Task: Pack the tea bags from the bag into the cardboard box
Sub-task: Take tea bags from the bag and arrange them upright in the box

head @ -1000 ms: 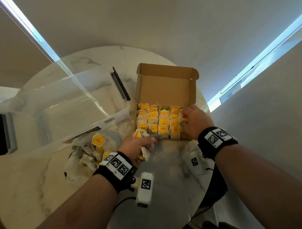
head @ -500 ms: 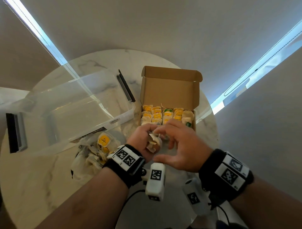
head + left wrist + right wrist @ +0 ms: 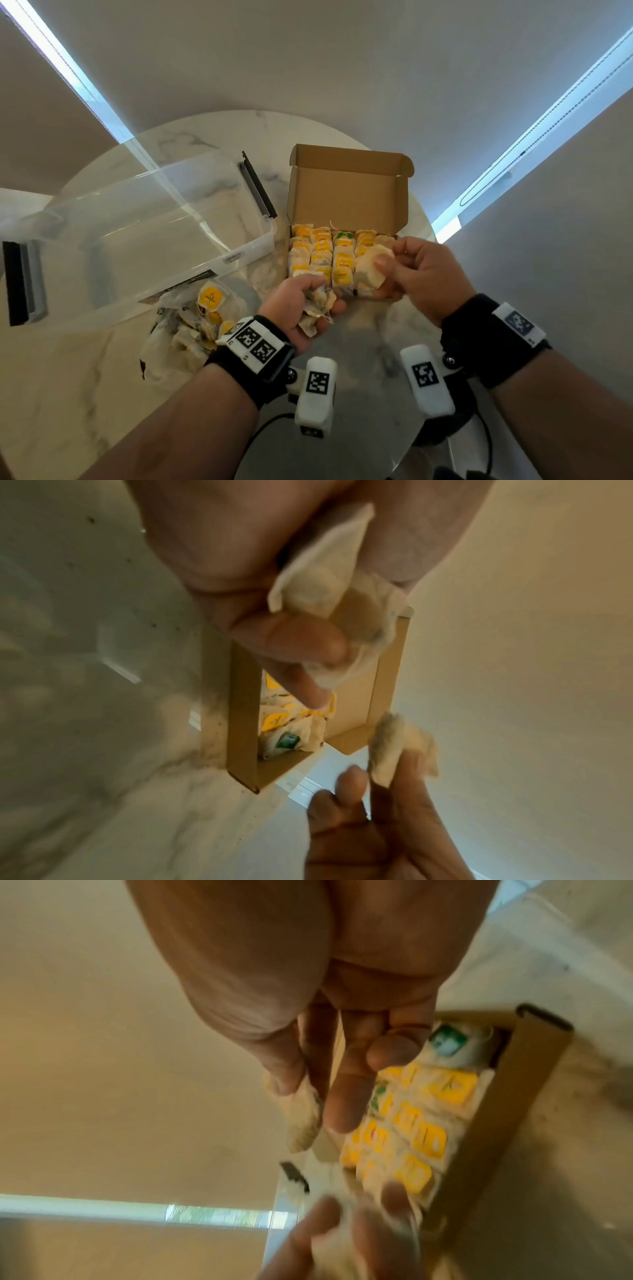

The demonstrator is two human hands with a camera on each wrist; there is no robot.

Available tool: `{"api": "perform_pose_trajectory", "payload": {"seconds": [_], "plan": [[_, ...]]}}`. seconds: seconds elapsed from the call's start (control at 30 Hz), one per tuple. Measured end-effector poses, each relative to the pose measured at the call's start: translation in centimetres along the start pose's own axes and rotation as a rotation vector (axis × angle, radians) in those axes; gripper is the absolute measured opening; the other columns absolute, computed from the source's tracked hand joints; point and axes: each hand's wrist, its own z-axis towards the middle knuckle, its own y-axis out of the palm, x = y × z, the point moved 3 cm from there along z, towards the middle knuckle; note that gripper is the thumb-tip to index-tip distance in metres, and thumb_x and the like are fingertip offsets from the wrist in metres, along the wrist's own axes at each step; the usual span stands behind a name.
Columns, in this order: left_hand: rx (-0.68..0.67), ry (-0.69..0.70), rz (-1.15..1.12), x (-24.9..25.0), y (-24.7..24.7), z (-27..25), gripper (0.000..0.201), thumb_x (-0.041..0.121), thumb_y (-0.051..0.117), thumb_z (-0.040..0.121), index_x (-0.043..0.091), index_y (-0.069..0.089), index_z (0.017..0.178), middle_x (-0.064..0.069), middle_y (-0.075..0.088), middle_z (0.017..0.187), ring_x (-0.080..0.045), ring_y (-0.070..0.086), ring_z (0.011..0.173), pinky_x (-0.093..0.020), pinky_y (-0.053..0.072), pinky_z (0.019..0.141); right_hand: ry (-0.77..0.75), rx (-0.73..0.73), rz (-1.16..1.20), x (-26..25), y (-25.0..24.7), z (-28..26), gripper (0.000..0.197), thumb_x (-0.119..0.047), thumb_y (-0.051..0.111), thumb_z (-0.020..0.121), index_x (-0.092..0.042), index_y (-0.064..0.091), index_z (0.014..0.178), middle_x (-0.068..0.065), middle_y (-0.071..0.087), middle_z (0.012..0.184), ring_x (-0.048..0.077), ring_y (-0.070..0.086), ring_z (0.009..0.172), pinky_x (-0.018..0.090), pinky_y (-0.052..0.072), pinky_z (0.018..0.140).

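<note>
Pale walls and two bright window strips frame a round marble desk (image 3: 102, 377). On it stands the cardboard box (image 3: 346, 192), its lid tipped back, with rows of tea bags (image 3: 322, 253) packed inside, most showing yellow tags and one a green tag. Just beside the box on its left lies a clear plastic bin (image 3: 137, 233), and in front of that bin sits the crumpled bag (image 3: 191, 329) with more tea bags in it. The left hand (image 3: 298, 311) hovers just in front of the box's near edge, fingers curled round a small bunch of tea bags (image 3: 320, 305). The right hand (image 3: 421, 274) is over the box's near right corner, pinching a single tea bag (image 3: 371, 270) between thumb and fingertips; the left wrist view shows this same pinch from below. Both wrists wear black bands with white marker blocks.
</note>
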Motion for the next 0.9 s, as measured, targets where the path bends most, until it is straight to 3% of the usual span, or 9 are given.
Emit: {"api": "perform_pose_trajectory", "payload": {"seconds": [0.1,0.17,0.27,0.37,0.5,0.6,0.77,0.83,0.9], "plan": [[0.051,0.005,-0.006,-0.3,-0.9,0.4,0.015,0.020,0.050,0.097,0.008,0.060,0.097,-0.010,0.066,0.079,-0.018,0.065,0.060,-0.016,0.038,0.033,-0.038,0.211,-0.254,0.1,-3.4,1.5,0.006,-0.016,0.073,0.089,-0.011,0.070,0.090,0.002,0.073,0.070,0.011,0.065,0.048,0.017,0.048,0.047],[0.074,0.009,-0.024,-0.3,-1.5,0.7,0.013,0.018,0.050,0.097,0.009,0.058,0.094,-0.010,0.066,0.079,-0.018,0.065,0.058,-0.015,0.037,0.033,-0.026,0.244,-0.434,0.6,-4.7,2.6,0.007,-0.023,0.074,0.089,-0.019,0.069,0.087,-0.002,0.072,0.076,0.011,0.063,0.047,0.016,0.048,0.048],[0.076,0.015,-0.040,-0.2,-1.6,0.9,0.013,0.017,0.050,0.097,0.008,0.057,0.091,-0.012,0.066,0.080,-0.017,0.065,0.055,-0.015,0.036,0.032,-0.005,0.111,-0.625,2.1,-3.9,3.6,0.010,-0.028,0.075,0.087,-0.025,0.066,0.085,-0.006,0.069,0.079,0.013,0.064,0.062,0.021,0.048,0.058],[0.066,0.007,-0.033,-0.2,-1.6,1.1,0.017,0.017,0.049,0.098,0.007,0.058,0.088,-0.012,0.065,0.080,-0.017,0.064,0.057,-0.014,0.035,0.031,0.001,-0.039,-0.832,3.6,-2.2,4.1,0.011,-0.030,0.075,0.086,-0.025,0.066,0.086,-0.010,0.063,0.077,0.013,0.060,0.076,0.019,0.041,0.065],[0.068,0.006,-0.019,-0.1,-1.9,1.4,0.013,0.018,0.050,0.097,0.008,0.058,0.092,-0.011,0.066,0.082,-0.017,0.065,0.055,-0.014,0.034,0.031,-0.033,-0.066,-1.043,4.7,-1.3,5.0,0.017,-0.034,0.074,0.086,-0.018,0.072,0.091,-0.004,0.053,0.092,0.018,0.056,0.087,0.026,0.039,0.076],[0.072,0.004,-0.010,-0.1,-2.0,1.5,0.010,0.017,0.051,0.096,0.009,0.057,0.096,-0.011,0.067,0.084,-0.016,0.066,0.054,-0.014,0.033,0.031,-0.035,0.004,-1.039,4.6,-1.4,5.3,0.016,-0.031,0.074,0.086,-0.018,0.066,0.090,-0.002,0.043,0.099,0.017,0.049,0.086,0.027,0.040,0.077],[0.073,-0.007,-0.032,-0.2,-1.9,1.4,0.010,0.021,0.052,0.096,0.012,0.057,0.096,-0.011,0.070,0.083,-0.018,0.067,0.056,-0.016,0.035,0.034,-0.014,0.130,-0.879,5.0,-1.8,5.2,0.027,-0.026,0.078,0.080,-0.019,0.053,0.087,-0.001,0.053,0.098,0.021,0.054,0.086,0.028,0.040,0.076],[0.046,-0.030,-0.079,0.0,-1.8,1.0,0.014,0.021,0.050,0.097,0.010,0.057,0.092,-0.012,0.070,0.083,-0.018,0.066,0.054,-0.015,0.035,0.034,-0.103,0.177,-0.889,4.2,-1.8,4.6,0.024,-0.023,0.077,0.079,-0.018,0.053,0.081,-0.003,0.054,0.087,0.021,0.055,0.080,0.028,0.041,0.071],[0.005,-0.043,-0.112,0.4,-1.4,0.7,0.021,0.022,0.047,0.098,0.009,0.059,0.087,-0.012,0.067,0.079,-0.017,0.065,0.052,-0.014,0.034,0.032,-0.297,0.166,-0.859,2.5,-1.1,3.3,0.025,-0.019,0.079,0.076,-0.019,0.053,0.074,-0.010,0.048,0.072,0.010,0.050,0.065,0.024,0.042,0.061]]}}
